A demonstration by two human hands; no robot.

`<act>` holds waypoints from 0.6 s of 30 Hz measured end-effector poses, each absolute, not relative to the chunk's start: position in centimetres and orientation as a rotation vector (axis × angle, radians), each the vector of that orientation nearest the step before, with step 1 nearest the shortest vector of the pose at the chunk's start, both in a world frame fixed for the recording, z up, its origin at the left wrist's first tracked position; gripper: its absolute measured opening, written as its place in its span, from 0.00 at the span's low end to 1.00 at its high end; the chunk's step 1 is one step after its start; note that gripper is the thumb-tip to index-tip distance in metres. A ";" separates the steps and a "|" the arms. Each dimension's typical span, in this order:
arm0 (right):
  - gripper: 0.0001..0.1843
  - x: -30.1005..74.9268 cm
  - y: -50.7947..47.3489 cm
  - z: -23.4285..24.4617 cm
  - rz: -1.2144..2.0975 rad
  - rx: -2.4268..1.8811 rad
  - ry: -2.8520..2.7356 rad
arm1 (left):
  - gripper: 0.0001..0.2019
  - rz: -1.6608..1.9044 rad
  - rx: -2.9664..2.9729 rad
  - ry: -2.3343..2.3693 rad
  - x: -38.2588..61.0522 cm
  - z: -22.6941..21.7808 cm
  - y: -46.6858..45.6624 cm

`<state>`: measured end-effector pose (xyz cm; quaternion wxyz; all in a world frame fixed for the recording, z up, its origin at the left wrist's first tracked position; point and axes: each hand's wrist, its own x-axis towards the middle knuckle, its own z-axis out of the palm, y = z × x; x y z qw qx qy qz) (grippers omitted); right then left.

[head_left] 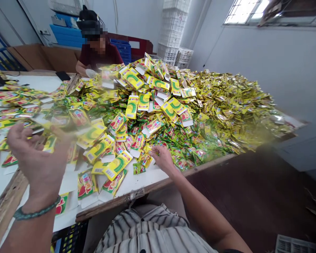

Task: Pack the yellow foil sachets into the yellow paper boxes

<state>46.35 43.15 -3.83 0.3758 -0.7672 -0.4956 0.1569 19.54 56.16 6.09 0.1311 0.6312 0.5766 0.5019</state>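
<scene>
My left hand (40,154) is raised over the left of the table, fingers curved and apart, with nothing visible in it. Behind it, flat yellow-and-green candy boxes with watermelon print lie spread out. My right hand (163,158) is low at the near edge of the heap, its fingers bent together beside small yellow sachets (146,160). What its fingertips hold, if anything, is hidden. A green sachet (139,168) lies just left of that hand. Between my hands are several loose boxes, among them a yellow box (117,165) and a watermelon-printed box (86,184).
A large mound of yellow sachets (229,105) fills the table's right side, with unfilled boxes (158,84) piled at its top. Wooden strips (107,207) edge the white table. Across it sits another person (100,52). White crates (172,31) stand stacked behind.
</scene>
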 end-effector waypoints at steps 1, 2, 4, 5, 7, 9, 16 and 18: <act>0.08 46.5 43.3 -4.3 0.379 -2.023 -1.361 | 0.41 1.512 1.842 1.668 20.1 6.3 55.8; 0.11 46.5 43.4 -4.7 0.359 -2.073 -1.449 | 0.36 1.475 1.847 1.624 21.0 6.0 55.1; 0.12 45.8 43.3 -5.5 0.328 -2.147 -1.570 | 0.20 1.161 1.870 1.461 23.2 4.0 52.9; 0.11 45.5 43.2 -5.8 0.324 -2.172 -1.603 | 0.16 0.970 1.888 1.391 24.3 2.5 51.8; 0.10 45.0 42.7 -6.3 0.313 -2.186 -1.638 | 0.11 0.646 2.020 1.274 26.2 -0.5 49.7; 0.08 44.9 42.0 -6.3 0.267 -2.147 -1.656 | 0.10 0.436 2.230 1.197 27.5 -2.6 48.2; 0.04 44.9 39.4 -5.3 0.269 -1.894 -1.458 | 0.08 0.176 2.579 1.185 29.2 -3.8 47.8; 0.05 44.5 38.9 -5.1 0.323 -1.841 -1.371 | 0.10 0.185 2.528 1.200 29.2 -3.9 48.1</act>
